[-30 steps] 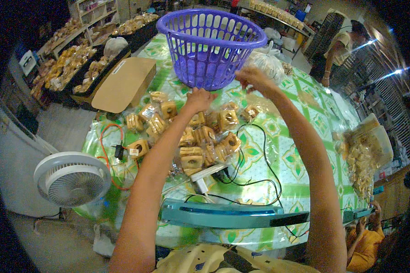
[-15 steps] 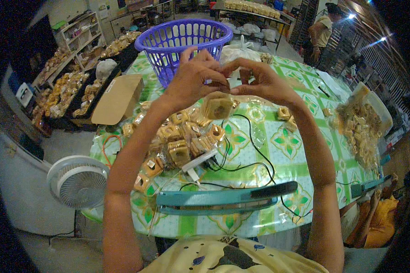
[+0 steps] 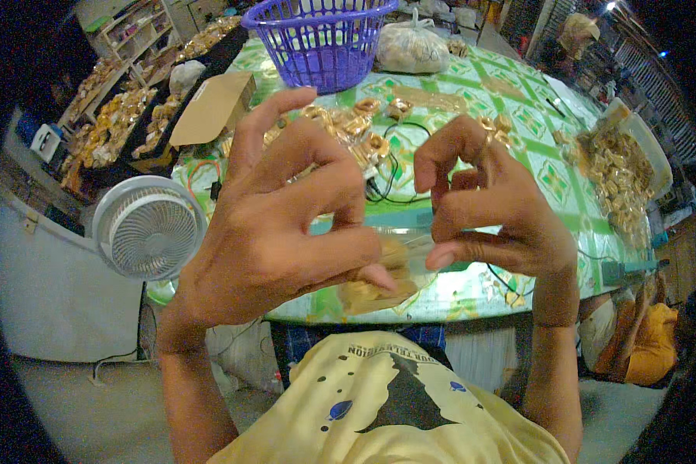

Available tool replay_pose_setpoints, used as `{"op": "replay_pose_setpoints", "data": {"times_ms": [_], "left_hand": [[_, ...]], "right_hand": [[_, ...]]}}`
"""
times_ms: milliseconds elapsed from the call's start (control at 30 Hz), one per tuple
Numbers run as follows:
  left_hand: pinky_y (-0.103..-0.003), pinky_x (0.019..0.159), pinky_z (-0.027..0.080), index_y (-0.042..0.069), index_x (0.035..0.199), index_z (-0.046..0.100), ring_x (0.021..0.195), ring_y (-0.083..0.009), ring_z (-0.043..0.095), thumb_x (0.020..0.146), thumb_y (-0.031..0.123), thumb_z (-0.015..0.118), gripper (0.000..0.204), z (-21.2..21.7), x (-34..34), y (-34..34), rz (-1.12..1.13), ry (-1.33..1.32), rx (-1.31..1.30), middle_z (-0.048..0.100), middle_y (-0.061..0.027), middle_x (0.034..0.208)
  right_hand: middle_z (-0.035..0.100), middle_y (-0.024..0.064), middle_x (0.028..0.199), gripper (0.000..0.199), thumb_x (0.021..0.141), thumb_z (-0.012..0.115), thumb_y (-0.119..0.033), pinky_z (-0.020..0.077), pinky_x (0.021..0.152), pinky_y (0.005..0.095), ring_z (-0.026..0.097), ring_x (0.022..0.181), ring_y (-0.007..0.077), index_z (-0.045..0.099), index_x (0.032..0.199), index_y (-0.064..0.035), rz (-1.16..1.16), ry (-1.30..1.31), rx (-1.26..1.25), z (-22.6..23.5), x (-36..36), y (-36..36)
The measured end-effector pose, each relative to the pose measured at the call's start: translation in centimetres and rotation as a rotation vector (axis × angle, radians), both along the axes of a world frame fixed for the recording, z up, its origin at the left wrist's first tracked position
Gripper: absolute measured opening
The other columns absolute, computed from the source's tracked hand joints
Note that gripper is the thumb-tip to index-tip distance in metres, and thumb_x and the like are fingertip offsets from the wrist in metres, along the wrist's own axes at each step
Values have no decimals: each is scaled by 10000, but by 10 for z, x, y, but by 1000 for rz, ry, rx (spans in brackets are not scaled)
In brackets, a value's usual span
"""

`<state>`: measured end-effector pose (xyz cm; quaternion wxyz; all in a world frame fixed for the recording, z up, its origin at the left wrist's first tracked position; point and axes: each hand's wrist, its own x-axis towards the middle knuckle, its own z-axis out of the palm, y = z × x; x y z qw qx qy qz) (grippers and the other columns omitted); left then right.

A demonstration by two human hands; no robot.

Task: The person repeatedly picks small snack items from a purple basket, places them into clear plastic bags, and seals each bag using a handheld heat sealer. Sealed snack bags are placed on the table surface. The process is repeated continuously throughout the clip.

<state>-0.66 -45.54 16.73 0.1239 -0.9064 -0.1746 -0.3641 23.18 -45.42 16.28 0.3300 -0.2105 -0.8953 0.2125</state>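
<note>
Being pinched by the left hand (image 3: pixel 274 236) is a bag (image 3: pixel 400 263). Beside it, the right hand (image 3: pixel 506 216) is half-curled, hold unclear.

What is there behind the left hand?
Past the left hand, wrapped tan packs and part of a teal bar show. The bar's left end is hidden, as is anything directly behind the hand.

the green-patterned table (image 3: pixel 530 124) is topped by a purple basket (image 3: pixel 325 68), white bag (image 3: pixel 412 50), wrapped pieces (image 3: pixel 346 125) and teal device (image 3: pixel 407 218).
</note>
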Motion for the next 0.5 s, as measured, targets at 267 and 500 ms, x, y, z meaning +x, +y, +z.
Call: {"op": "replay_pose_setpoints", "data": {"times_ms": [267, 500], "left_hand": [[-512, 870, 500, 162, 633, 647, 847, -261, 653, 537, 325, 871, 293, -39, -6, -31, -44, -186, -146, 605, 17, 771], [-418, 837, 551, 32, 940, 671, 865, -293, 695, 676, 130, 827, 322, -104, -21, -54, -263, -407, -904, 703, -94, 952]], "right_hand": [[573, 114, 978, 390, 634, 810, -357, 452, 646, 303, 554, 864, 197, 545, 642, -70, -172, 4, 38, -30, 6, -48], [669, 53, 730, 247, 689, 789, -100, 497, 513, 301, 631, 599, 222, 545, 675, -64, -272, -18, 173, -70, -7, -77]]}}
